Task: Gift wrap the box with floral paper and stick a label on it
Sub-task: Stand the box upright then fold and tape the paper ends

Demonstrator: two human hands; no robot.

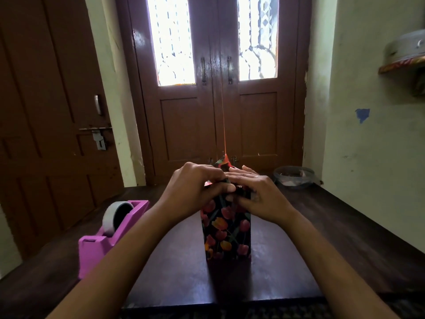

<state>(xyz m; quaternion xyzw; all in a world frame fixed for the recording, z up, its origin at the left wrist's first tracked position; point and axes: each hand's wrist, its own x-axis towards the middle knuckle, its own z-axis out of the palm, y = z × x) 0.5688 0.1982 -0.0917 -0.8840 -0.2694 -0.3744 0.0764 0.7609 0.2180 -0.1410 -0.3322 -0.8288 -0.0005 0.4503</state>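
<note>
A tall box [226, 231] wrapped in black paper with red and orange tulips stands upright in the middle of the dark table [345, 226]. My left hand [195, 187] curls over the box's top end, thumb pressing the folded paper. My right hand [255, 192] lies across the top with straight fingers, pressing the paper flat. A pointed flap of paper [224, 161] sticks up behind the fingers. The top face itself is hidden under both hands.
A pink tape dispenser [108, 236] with a grey roll sits on the table to the left of the box. A dark bowl [294, 177] holding scraps stands at the far right corner. Brown doors and a wall close off the table's far side.
</note>
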